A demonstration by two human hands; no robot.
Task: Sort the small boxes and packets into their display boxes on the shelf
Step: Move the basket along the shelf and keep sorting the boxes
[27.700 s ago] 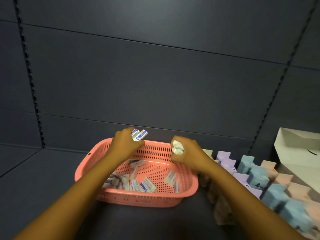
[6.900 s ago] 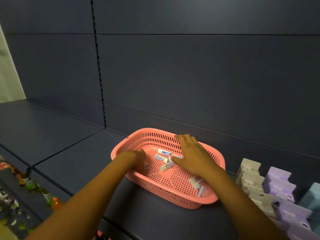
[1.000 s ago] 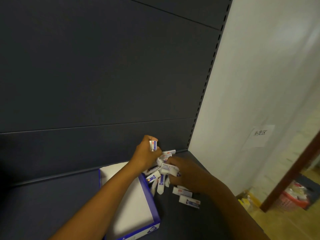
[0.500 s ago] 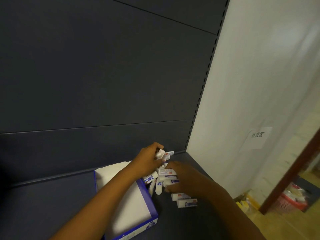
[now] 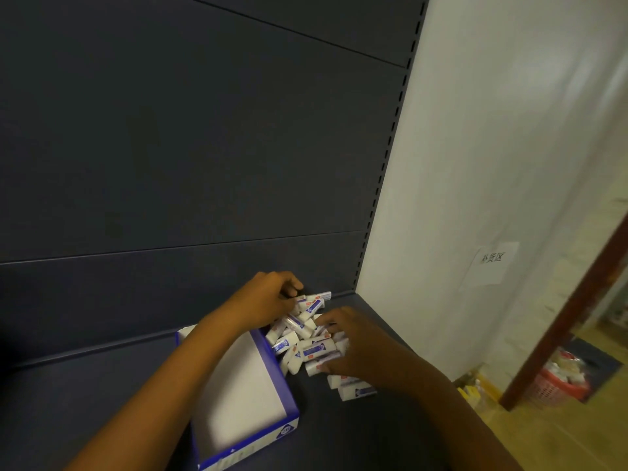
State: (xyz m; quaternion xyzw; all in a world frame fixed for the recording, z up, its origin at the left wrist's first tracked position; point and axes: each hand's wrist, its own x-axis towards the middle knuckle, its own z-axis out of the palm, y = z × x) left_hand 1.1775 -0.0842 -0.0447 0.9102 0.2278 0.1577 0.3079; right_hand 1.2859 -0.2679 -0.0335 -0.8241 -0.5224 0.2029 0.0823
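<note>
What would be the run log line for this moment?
left hand: on packet pile | right hand: on pile | display box: looks empty

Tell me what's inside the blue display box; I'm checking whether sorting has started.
The display box shows only its bare white floor; no packets lie in the visible part. The left forearm covers its back left corner. The packets are piled on the shelf beside it.

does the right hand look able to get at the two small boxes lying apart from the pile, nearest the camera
Probably yes. The two small boxes lie on the bare shelf just below the right hand, which rests on the pile; nothing covers them, and the display box sits off to the left.
</note>
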